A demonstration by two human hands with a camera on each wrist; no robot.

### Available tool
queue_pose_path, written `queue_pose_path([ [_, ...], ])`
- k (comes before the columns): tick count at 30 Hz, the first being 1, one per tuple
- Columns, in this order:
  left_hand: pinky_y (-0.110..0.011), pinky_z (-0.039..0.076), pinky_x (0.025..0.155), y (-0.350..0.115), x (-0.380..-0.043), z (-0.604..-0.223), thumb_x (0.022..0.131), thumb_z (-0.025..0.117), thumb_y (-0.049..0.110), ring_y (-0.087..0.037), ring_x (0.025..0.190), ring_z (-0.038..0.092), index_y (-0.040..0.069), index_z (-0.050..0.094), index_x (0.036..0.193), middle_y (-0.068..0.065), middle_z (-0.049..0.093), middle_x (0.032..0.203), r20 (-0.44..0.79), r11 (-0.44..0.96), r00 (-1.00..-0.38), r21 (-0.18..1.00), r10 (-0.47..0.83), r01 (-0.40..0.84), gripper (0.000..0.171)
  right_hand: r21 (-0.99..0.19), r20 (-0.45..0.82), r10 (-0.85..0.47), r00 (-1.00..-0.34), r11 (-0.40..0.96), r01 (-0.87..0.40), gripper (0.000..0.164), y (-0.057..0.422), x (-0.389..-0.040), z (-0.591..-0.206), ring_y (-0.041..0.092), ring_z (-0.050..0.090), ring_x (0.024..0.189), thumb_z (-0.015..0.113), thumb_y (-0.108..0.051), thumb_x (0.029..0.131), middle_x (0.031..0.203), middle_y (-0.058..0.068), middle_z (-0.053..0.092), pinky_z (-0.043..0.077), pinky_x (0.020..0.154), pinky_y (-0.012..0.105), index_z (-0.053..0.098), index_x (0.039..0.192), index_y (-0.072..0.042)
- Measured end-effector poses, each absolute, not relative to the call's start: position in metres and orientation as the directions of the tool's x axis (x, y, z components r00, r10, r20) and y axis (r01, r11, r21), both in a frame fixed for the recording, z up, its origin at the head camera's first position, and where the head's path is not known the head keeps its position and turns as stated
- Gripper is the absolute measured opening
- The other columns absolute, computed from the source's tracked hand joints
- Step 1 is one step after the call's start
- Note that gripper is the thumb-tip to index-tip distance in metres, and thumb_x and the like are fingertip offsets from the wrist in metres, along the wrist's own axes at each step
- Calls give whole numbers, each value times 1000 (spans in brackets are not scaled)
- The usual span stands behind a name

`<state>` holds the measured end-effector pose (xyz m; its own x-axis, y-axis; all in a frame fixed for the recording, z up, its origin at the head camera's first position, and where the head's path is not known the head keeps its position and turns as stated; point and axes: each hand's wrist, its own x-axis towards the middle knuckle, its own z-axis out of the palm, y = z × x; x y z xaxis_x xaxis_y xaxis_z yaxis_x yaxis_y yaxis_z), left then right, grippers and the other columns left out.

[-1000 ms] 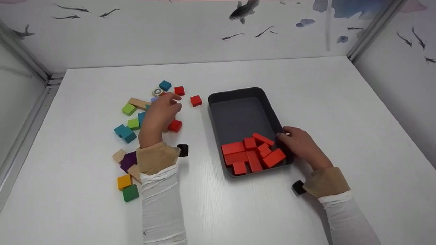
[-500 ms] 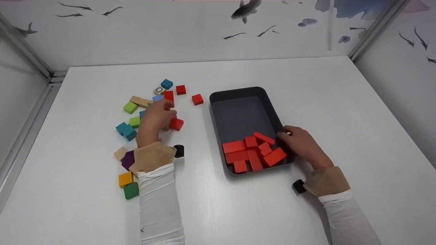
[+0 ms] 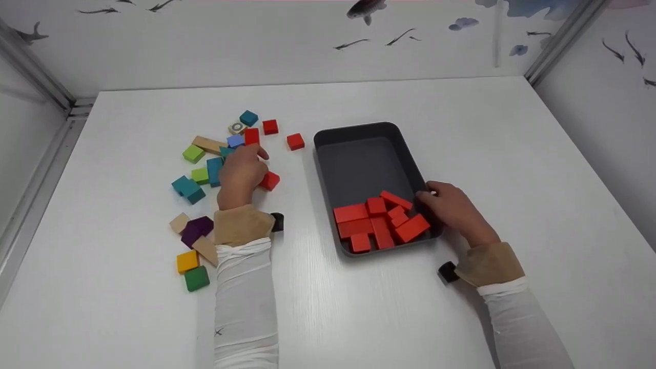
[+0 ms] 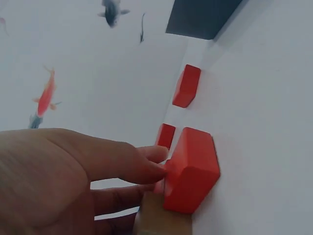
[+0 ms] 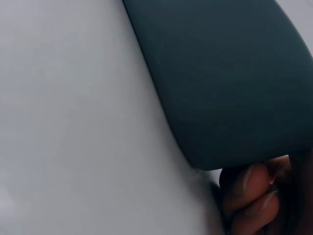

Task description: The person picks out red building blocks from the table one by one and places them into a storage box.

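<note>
My left hand (image 3: 242,171) is low over the block pile. In the left wrist view, its thumb (image 4: 146,171) touches the near edge of a red block (image 4: 193,169). More red shows behind the thumb tip. The other fingers reach past a plain wooden block (image 4: 164,218), and whether they pinch anything is hidden. My right hand (image 3: 456,210) grips the near right side of a dark grey tray (image 3: 353,134), thumb over the rim and fingers (image 5: 254,188) curled outside. Several red blocks (image 3: 379,225) lie in the tray's near end.
Beyond the left hand are a red block (image 3: 251,136), two small red cubes (image 3: 270,126) and a blue block (image 3: 249,117). Teal (image 3: 188,189), lime (image 3: 193,153), purple (image 3: 197,231), yellow (image 3: 187,261) and green (image 3: 197,278) blocks lie left. A printed wall (image 3: 287,46) borders the table.
My left hand drew back towards me, then shifted slightly right. The red block beside its thumb has slid a little to the right. The right hand and tray stay put; the head view tilts slightly.
</note>
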<state>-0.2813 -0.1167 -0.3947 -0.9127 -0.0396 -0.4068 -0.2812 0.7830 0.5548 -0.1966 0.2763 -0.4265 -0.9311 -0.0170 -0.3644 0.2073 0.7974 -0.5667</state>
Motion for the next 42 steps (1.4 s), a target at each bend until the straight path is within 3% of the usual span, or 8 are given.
queue_pose_path([
  [3, -42, 52, 98, -105, -284, -397, 99, 68, 13, -29, 121, 53, 11, 57, 138, -14, 58, 133, -365, 808, -929, 530, -56, -257, 41, -563, -373, -12, -928, 797, 216, 53, 277, -197, -425, 41, 48, 128, 40, -36, 106, 146, 28, 53, 40, 115, 61, 52, 143, 0],
  [8, -46, 49, 106, -89, -283, -401, 98, 67, 10, -31, 130, 46, 10, 57, 137, -17, 48, 141, -346, 835, -938, 510, -22, -208, 40, -567, -378, -11, -926, 794, 222, 53, 276, -196, -424, 42, 48, 129, 40, -36, 106, 146, 28, 53, 40, 115, 61, 52, 143, 0],
  [12, -43, 51, 105, -87, -282, -398, 99, 67, 10, -30, 127, 50, 11, 55, 139, -16, 52, 140, -345, 806, -939, 551, -16, -216, 42, -574, -382, -10, -924, 787, 228, 54, 275, -196, -424, 42, 47, 132, 40, -36, 106, 148, 28, 51, 38, 117, 61, 51, 145, 0],
  [20, -41, 55, 105, -82, -281, -380, 96, 73, 16, -26, 130, 54, 17, 52, 146, -9, 58, 143, -263, 701, -963, 698, 60, -147, 55, -562, -346, -17, -938, 805, 192, 43, 274, -196, -428, 35, 53, 114, 42, -34, 105, 126, 23, 62, 47, 101, 53, 61, 125, -1],
  [25, -36, 55, 105, -66, -277, -365, 98, 70, 20, -23, 127, 56, 20, 53, 146, -6, 60, 143, -204, 652, -964, 757, 172, -44, 50, -568, -372, -7, -928, 793, 222, 52, 274, -197, -425, 40, 49, 129, 41, -36, 106, 145, 27, 54, 39, 116, 60, 55, 141, 0],
  [32, -35, 53, 107, -39, -265, -355, 103, 64, 19, -23, 126, 58, 15, 58, 142, -8, 62, 141, -127, 653, -918, 739, 375, 165, 39, -570, -390, 0, -921, 786, 241, 58, 275, -197, -424, 42, 45, 138, 41, -37, 107, 155, 27, 47, 34, 121, 61, 47, 150, 0],
  [39, -36, 53, 104, -3, -255, -358, 105, 58, 12, -23, 121, 61, 12, 61, 139, -9, 66, 134, -149, 679, -825, 655, 546, 331, 35, -577, -348, -19, -937, 792, 199, 37, 276, -197, -426, 32, 53, 109, 43, -35, 106, 116, 19, 61, 46, 93, 45, 60, 117, -5],
  [42, -36, 52, 104, 5, -254, -363, 105, 58, 12, -23, 121, 61, 11, 61, 140, -10, 66, 134, -175, 671, -780, 641, 601, 373, 34, -580, -347, -17, -938, 790, 200, 37, 276, -196, -427, 32, 53, 109, 43, -35, 106, 117, 18, 61, 46, 94, 45, 61, 118, -5],
])
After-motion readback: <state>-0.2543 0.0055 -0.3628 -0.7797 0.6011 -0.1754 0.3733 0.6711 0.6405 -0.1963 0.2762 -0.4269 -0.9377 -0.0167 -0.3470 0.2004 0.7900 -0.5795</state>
